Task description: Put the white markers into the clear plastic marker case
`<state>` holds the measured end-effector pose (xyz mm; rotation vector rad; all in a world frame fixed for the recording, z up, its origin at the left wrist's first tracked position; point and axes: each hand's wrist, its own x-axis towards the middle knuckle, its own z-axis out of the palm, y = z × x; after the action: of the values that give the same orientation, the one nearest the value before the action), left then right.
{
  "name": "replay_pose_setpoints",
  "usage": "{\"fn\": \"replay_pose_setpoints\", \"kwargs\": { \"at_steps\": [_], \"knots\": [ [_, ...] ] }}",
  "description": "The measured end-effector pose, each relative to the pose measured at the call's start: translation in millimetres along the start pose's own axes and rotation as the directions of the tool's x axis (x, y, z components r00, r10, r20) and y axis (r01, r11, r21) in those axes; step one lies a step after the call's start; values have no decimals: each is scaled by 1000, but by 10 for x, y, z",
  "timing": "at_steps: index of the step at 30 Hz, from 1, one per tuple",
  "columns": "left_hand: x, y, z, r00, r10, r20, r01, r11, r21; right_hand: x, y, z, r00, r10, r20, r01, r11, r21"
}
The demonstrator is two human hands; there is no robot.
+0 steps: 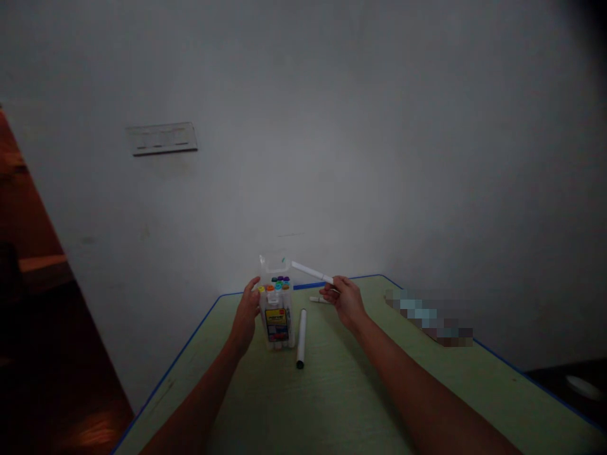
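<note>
Standing upright on the worktop [341,404]: one clear marker case [277,325], the reference for all places below. Front bears a label [277,325] in yellow and dark tones; capped markers [279,286] fill the inside, tops showing yellow, orange, blue, green, purple and brown. A clear rim rises behind the caps.

Left hand [245,319]: at the left side of the case, fingers loosely curved, fingertips by its upper left edge. Whether this grip is closed on the case cannot be told.

Right hand [348,304]: to the right of the case, grip closed between thumb and fingers on one end of a white marker [310,272]. The held piece slants up toward the case, its free end just beside the upper right rim.

Loose marker [301,338], white with dark ends: lying just right of the case, lengthwise toward the viewer. Second loose marker [318,299]: farther right and a little behind, partly hidden by the right hand.

Blurred patch [429,317]: well to the right of the case, contents unreadable.

Wall [332,126], pale grey: behind the case. Wall plate [164,139]: on it, high and to the left of the case.
</note>
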<state>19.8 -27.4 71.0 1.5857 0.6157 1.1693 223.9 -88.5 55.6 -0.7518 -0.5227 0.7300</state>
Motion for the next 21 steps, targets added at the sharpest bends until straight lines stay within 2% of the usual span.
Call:
{"fn": "replay_pose_setpoints", "kwargs": {
  "at_steps": [6, 14, 21],
  "knots": [
    [-8, -1, -14, 1000, 12, 22, -13, 999, 36, 12, 45, -18, 998, 36, -60, -42, 994, -106],
    [-52, 55, 6, 999, 35, 6, -36, 991, 129, 29, 79, -28, 997, 33, -75, -46, 985, -168],
    [-41, 33, 34, 999, 6, 52, -5, 1000, -21, 53, 115, -47, 996, 32, -86, -49, 977, -208]
  ]
}}
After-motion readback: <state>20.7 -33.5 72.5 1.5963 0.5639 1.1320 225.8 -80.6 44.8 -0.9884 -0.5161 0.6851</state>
